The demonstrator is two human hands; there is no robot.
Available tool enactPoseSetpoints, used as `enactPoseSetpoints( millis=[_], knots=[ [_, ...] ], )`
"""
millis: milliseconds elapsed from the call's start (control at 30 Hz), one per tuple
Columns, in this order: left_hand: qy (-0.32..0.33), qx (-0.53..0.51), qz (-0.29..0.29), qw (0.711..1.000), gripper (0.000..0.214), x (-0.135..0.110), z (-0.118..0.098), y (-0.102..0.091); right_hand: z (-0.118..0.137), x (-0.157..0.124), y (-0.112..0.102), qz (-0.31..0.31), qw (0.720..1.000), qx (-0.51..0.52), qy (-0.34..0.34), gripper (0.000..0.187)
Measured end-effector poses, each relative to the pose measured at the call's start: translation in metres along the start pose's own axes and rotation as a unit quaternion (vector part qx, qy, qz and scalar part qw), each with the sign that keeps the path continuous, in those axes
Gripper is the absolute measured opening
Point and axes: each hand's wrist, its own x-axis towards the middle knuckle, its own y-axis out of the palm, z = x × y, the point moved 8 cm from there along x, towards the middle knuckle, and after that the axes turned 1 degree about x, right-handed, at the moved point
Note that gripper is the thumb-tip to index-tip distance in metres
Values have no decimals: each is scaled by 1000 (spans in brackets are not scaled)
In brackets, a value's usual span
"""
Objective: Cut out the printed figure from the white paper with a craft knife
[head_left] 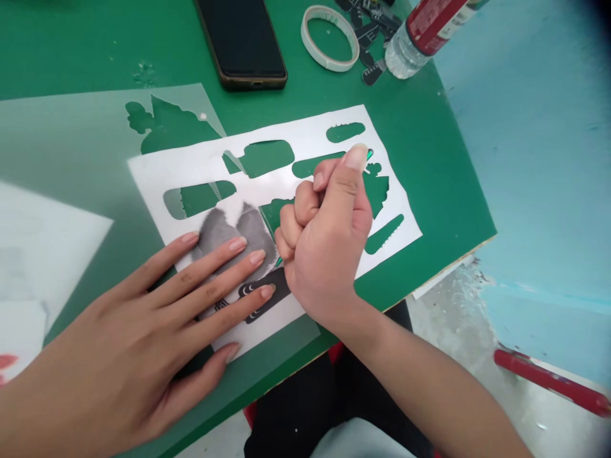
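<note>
A white sticker sheet (305, 137) with several cut-out shapes lies on the green table (95, 44). My left hand (143, 331) lies flat on the sheet's near left part, fingers stretched over grey and black printed shapes (248, 232). My right hand (329, 235) is closed in a fist over the middle of the sheet, thumb pressed on top. A thin green-tipped thing shows at the thumb tip; I cannot make out what it is.
A black phone (241, 38), a ring of white tape (329, 37), dark scraps (370, 32) and a plastic bottle (424, 32) lie at the far side. A clear film sheet (71, 140) and white paper (38, 242) lie left. The table edge runs near right, a red stick (548, 381) on the floor.
</note>
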Motion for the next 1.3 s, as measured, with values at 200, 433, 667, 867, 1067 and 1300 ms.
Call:
enactPoseSetpoints(
  millis=[200, 433, 667, 867, 1067, 1300],
  knots=[
    [4, -1, -3, 1000, 61, 1, -1, -2, 2, -1, 0, -6, 1000, -9, -17, 44],
    [1, 3, -3, 1000, 62, 1, 0, -2, 3, 0, -2, -26, 998, -49, -29, 43],
    [1, 4, -5, 1000, 61, 1, 0, -2, 2, 0, -2, -28, 997, -59, -31, 44],
    [2, 9, -4, 1000, 61, 1, -2, -2, 2, 0, -2, -39, 999, -35, -15, 44],
    [-1, 13, -2, 1000, 62, 0, 0, -2, 3, -1, -3, -50, 998, -43, -19, 44],
    [-3, 5, -3, 1000, 62, 1, -1, -1, 4, -2, -4, -50, 997, -56, -22, 43]
  ],
)
